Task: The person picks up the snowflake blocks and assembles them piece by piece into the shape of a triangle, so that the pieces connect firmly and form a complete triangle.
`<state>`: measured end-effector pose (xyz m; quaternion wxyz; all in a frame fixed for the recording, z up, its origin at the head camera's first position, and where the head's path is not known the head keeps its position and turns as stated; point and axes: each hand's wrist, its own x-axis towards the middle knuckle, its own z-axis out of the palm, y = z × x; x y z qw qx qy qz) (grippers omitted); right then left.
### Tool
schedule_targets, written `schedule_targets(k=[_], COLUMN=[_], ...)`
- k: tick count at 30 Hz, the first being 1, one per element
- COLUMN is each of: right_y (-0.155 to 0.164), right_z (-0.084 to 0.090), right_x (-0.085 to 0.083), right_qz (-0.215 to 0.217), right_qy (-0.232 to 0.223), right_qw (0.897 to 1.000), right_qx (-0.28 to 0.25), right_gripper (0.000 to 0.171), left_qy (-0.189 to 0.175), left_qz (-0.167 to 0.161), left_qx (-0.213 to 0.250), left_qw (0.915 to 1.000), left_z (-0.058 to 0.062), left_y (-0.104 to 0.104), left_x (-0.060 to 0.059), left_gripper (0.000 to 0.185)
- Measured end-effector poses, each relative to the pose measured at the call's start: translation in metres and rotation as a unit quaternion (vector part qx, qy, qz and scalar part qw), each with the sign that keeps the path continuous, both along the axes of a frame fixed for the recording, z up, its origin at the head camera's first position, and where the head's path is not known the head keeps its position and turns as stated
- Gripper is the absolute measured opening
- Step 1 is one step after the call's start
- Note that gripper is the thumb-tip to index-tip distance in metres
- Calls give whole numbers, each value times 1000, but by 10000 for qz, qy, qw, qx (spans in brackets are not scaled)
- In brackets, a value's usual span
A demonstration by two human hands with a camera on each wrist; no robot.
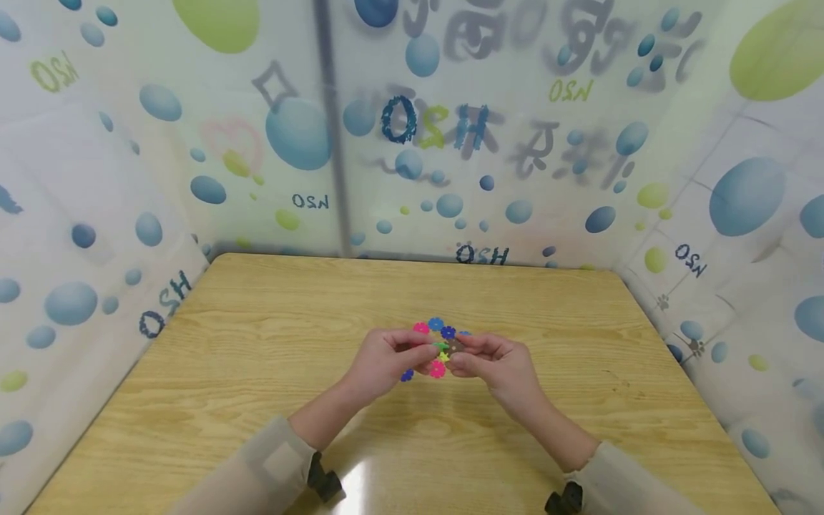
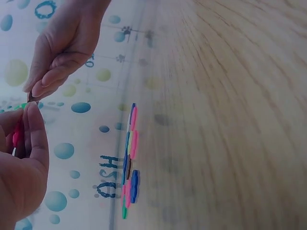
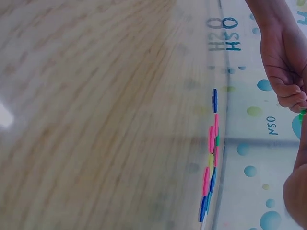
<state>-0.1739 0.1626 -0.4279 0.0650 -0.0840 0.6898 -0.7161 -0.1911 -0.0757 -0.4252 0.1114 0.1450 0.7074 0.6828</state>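
While the left hand [image 1: 386,361] and the right hand [image 1: 492,365] meet above the wooden table [image 1: 257,343], each pinches a small piece: the left a green snowflake disc [image 1: 440,347], the right a brown disc [image 1: 455,347], edges just touching (not visibly interlocked). Assembly appears barely begun; most loose discs [image 1: 436,326] lie unjoined on the table beneath the hands.
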Motion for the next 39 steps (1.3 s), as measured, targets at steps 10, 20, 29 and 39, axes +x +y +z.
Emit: schedule_targets(k=[10, 20, 29, 39], right_y=[6, 9, 12, 50], right_z=[1, -3, -5, -9], right_x=[-2, 0, -1, -29], right_qz=[226, 365, 438, 683], right_qy=[-103, 13, 181, 143], right_qw=[9992, 9975, 9917, 9773], right_qx=[303, 603, 1195, 1999], right_gripper=[45, 42, 37, 35], left_qy=[385, 813, 760, 585], left_qz=[-76, -138, -277, -343], left_qx=[-944, -1380, -1472, -1227], left_qw=[9948, 9870, 9858, 9901], left_z=[6, 2, 1, 3], left_y=[-3, -2, -1, -7], left_x=[-1, -3, -4, -5], left_gripper=[32, 35, 28, 32])
